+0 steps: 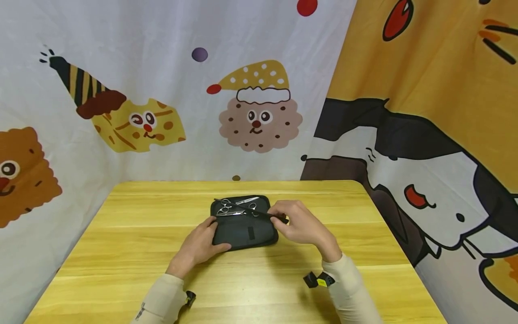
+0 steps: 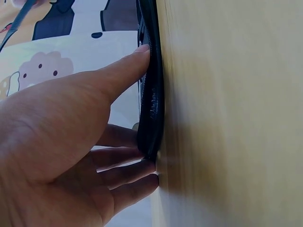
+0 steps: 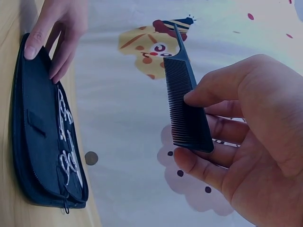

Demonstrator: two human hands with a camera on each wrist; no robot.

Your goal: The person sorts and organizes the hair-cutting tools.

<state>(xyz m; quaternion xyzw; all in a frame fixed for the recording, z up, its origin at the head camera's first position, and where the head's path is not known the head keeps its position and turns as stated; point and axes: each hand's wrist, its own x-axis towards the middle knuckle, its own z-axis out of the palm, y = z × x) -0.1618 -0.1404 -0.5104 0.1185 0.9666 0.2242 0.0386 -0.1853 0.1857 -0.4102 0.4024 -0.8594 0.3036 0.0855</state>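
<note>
Comb (image 3: 187,118) is pinched by its wide end in the right hand (image 1: 297,220), skinny tail poking over the case (image 1: 234,236) toward its far-left corner.

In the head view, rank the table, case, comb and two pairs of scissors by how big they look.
1. Table
2. Case
3. Comb, slim but long
4. Upper scissors and lower scissors: too alike to rank against each other

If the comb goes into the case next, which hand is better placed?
Probably the right hand: it grips the comb, raised near the case, while the left hand touches the case's edge.
</note>
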